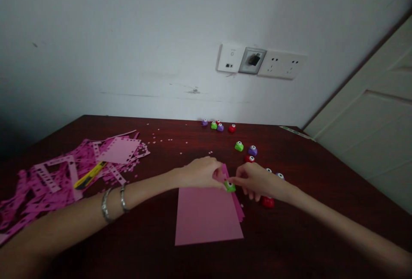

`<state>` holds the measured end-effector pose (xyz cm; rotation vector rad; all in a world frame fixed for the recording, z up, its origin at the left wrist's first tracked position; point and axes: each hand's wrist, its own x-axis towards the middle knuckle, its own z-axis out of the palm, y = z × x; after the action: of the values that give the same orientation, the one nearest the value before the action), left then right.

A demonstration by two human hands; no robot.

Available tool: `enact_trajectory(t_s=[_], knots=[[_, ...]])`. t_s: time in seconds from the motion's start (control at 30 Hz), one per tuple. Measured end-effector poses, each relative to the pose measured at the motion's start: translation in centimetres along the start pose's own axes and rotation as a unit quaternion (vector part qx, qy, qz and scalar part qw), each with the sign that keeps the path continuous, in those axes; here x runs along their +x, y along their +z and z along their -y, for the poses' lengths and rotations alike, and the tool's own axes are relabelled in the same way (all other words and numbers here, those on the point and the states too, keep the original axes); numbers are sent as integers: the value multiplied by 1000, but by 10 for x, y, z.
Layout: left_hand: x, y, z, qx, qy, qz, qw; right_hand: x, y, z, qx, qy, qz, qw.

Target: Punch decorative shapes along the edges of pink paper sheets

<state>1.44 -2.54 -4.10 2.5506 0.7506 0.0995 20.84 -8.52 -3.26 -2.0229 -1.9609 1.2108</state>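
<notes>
The left forearm, wearing two silver-coloured metal bracelets [105, 205], is slanting in from the lower left; the left hand [204, 174] is lying over the top of a rectangular pink paper sheet [209, 219], thumb and fingers curling with a narrow gap. The right hand [255, 180] is bending inward from the right, its thumb and forefinger close together, the other fingers drooping. Both hands' fingertips are meeting around a small bright-green plastic punch [229, 186] with a white, dark-centred button; whether either is gripping it, I cannot tell. The punch is sitting at the sheet's right edge, near the top, and more pink paper [239, 210] is showing from underneath there.

A glossy, dark reddish-brown worktop [144, 240] is carrying everything. Beside the right hand a red plastic punch [268, 202] is standing, partly covered. Toward the left edge a tangled heap of punched pink paper strips [48, 184] is spreading, with a yellow cutter knife [91, 176] lying on it. Tiny pink paper cut-outs [161, 140] are dotting the far half. Along the far edge, five purple, green and red punches [220, 127] are standing; behind, a white wall [144, 43] is bearing sockets [280, 64].
</notes>
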Motion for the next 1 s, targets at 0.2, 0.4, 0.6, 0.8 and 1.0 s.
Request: enact_trajectory(t_s=[0.2,0.4,0.6,0.8,1.0], knots=[[-27,18,-2,145,80,-42,985,-12,-6,0,-117,-209,-83,967],[-38,37,-2,132,55,26,989,-12,3,-1,-143,-258,-61,954],[-46,40,-1,63,45,22,997,-11,1,-8,-161,-237,-81,955],[-44,41,0,63,34,37,997,-12,-30,-24,-146,-194,-134,961],[-43,39,-2,91,34,73,993,-1,-81,-76,-137,-103,-256,951]])
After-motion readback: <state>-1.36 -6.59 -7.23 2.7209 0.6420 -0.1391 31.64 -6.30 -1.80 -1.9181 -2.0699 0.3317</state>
